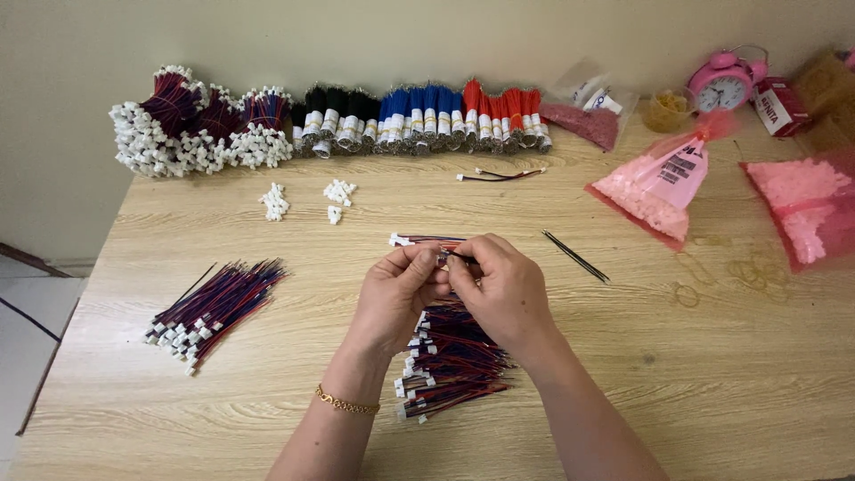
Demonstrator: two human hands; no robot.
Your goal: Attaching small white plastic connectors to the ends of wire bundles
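My left hand (398, 289) and my right hand (501, 285) meet over the middle of the wooden table (712, 392), fingertips pinched together on a short wire lead (426, 240) with a white plug at its left end. Under my wrists lies a pile of red, blue and black wire leads with white connectors (450, 361). A second, similar pile (214, 307) lies to the left of my left hand. A gold bracelet (346, 403) is on my left wrist.
Bundles of coloured wires (419, 116) line the wall. Small white connectors (274, 202) lie loose behind my hands. Thin black tweezers (575, 256) rest right of them. Pink bags of parts (659, 187) and a pink alarm clock (723, 82) sit at the right.
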